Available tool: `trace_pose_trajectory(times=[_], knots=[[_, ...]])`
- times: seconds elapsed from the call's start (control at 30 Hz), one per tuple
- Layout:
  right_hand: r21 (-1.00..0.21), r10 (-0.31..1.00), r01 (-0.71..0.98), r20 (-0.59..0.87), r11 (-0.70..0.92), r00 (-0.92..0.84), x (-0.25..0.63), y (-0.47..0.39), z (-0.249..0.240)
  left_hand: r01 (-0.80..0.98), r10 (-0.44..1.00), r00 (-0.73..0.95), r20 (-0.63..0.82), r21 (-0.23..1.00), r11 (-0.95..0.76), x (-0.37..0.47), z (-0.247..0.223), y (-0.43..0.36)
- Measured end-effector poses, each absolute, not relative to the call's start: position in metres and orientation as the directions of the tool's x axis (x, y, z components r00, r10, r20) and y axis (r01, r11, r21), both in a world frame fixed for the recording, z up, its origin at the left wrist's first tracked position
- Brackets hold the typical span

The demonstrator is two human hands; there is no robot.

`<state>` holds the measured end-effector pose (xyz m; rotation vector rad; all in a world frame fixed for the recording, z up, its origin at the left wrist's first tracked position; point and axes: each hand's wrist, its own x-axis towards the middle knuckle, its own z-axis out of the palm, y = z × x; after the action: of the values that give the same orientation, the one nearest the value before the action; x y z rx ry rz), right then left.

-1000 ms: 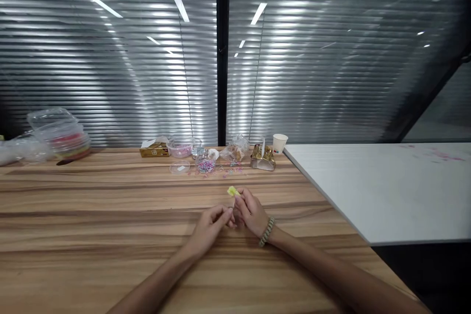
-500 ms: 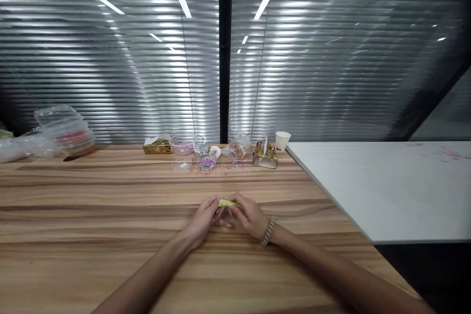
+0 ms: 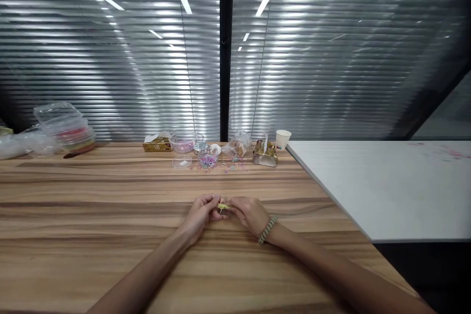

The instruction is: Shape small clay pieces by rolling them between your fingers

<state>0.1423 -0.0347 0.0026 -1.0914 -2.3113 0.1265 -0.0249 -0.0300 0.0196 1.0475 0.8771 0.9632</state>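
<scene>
Above the middle of the wooden table, my left hand (image 3: 200, 217) pinches a small, soft-looking yellow piece (image 3: 222, 206) between thumb and fingers. From the other side, my right hand (image 3: 252, 213) has its fingertips closed on the right end of the same piece. A thin pale stick-like part (image 3: 221, 211) shows just below it, close to the left fingers; I cannot make out what it is. The fingers hide much of the yellow piece. A braided bracelet (image 3: 268, 230) circles my right wrist.
Along the table's far side stand a gold tissue box (image 3: 157, 145), a clear tub (image 3: 183, 144), a bowl of colourful small pieces (image 3: 208, 159), a lid (image 3: 182, 162), a crumpled gold packet (image 3: 265, 154) and a paper cup (image 3: 282, 140). Stacked plastic containers (image 3: 69, 132) are at left; a white table (image 3: 397, 186) adjoins at right.
Less of the yellow piece shows between my hands. My right hand has turned, its fingers more extended and pointing left, while my left fingers have curled in more.
</scene>
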Motion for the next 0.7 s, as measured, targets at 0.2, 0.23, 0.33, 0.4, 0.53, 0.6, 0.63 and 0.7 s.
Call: trace_pose_trajectory(times=[0.2,0.23,0.33,0.4,0.53,0.6,0.63,0.7], knots=[[-0.287,0.772,0.74,0.431,0.608,-0.466,0.143,-0.036,0.002,0.015,0.932,0.36,-0.048,0.999,0.046,-0.025,0.022,-0.033],[-0.287,0.772,0.741,0.432,0.607,-0.466,0.143,-0.036,0.002,0.022,0.929,0.369,-0.024,1.0,0.018,-0.024,0.022,-0.034],[-0.33,0.765,0.709,0.45,0.623,-0.462,0.144,-0.037,0.003,0.004,0.924,0.381,-0.003,1.0,0.002,-0.023,0.024,-0.035],[-0.381,0.733,0.637,0.473,0.67,-0.488,0.144,-0.038,0.004,-0.046,0.927,0.375,-0.025,0.998,0.045,-0.024,0.025,-0.033],[-0.426,0.678,0.53,0.518,0.733,-0.522,0.143,-0.038,0.005,-0.175,0.971,0.231,-0.059,0.979,0.101,-0.03,0.021,-0.023],[-0.471,0.701,0.522,0.526,0.712,-0.481,0.143,-0.037,0.005,-0.238,0.987,0.145,-0.062,0.967,0.096,-0.033,0.018,-0.018],[-0.5,0.717,0.515,0.524,0.696,-0.46,0.143,-0.036,0.006,-0.255,0.991,0.121,-0.055,0.963,0.085,-0.033,0.017,-0.016],[-0.544,0.74,0.501,0.515,0.673,-0.433,0.143,-0.035,0.007,-0.251,0.995,0.1,-0.028,0.967,0.052,-0.033,0.017,-0.016]])
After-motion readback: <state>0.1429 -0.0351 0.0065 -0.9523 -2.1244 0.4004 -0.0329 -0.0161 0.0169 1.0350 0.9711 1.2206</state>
